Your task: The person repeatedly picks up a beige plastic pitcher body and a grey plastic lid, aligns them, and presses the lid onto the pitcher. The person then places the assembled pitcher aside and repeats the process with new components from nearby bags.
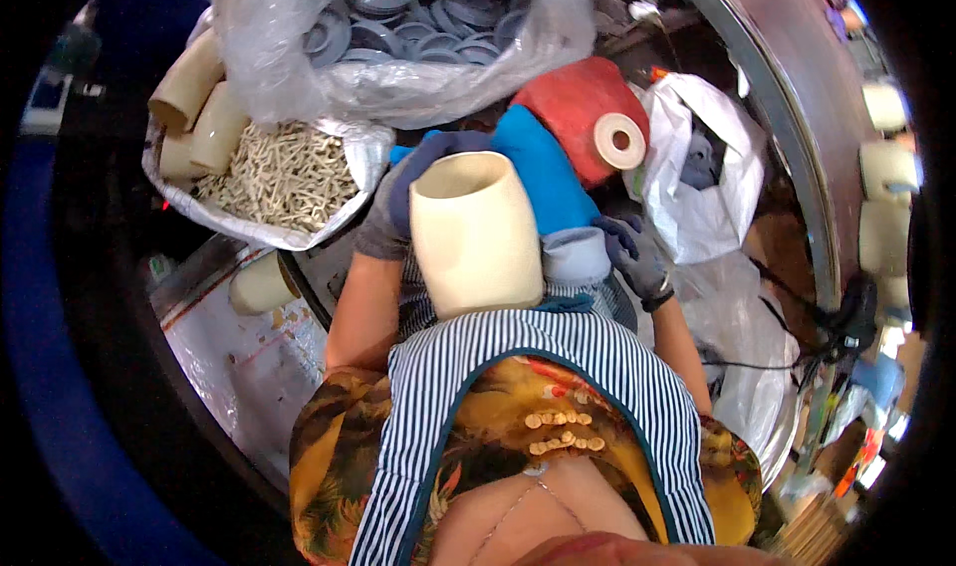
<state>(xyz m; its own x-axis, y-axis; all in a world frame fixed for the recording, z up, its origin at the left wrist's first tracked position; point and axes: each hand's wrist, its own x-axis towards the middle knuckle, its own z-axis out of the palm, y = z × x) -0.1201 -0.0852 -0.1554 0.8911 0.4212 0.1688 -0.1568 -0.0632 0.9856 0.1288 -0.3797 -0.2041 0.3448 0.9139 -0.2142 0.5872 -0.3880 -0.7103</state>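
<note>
A cream, hollow, barrel-shaped plastic shell [476, 242] stands tilted over my lap, its wide round opening at the top. My left hand [403, 193], in a dark blue and grey glove, is closed around its far left side; the fingertips are partly hidden behind it. Just right of the shell is a pale grey cup-shaped part [576, 257] with a rounded rim. My right hand [639, 257], gloved alike, has its fingers curled against that part's right edge. Bright blue material [548, 173] lies directly beyond the grey part.
A clear plastic bag [269, 68] of grey round parts lies at the far side. Left of me, a white sack [358, 163] holds small pale pegs and cream shells. A red object [573, 108] with a cream ring [619, 141] lies beyond my right hand, beside another white sack [687, 208].
</note>
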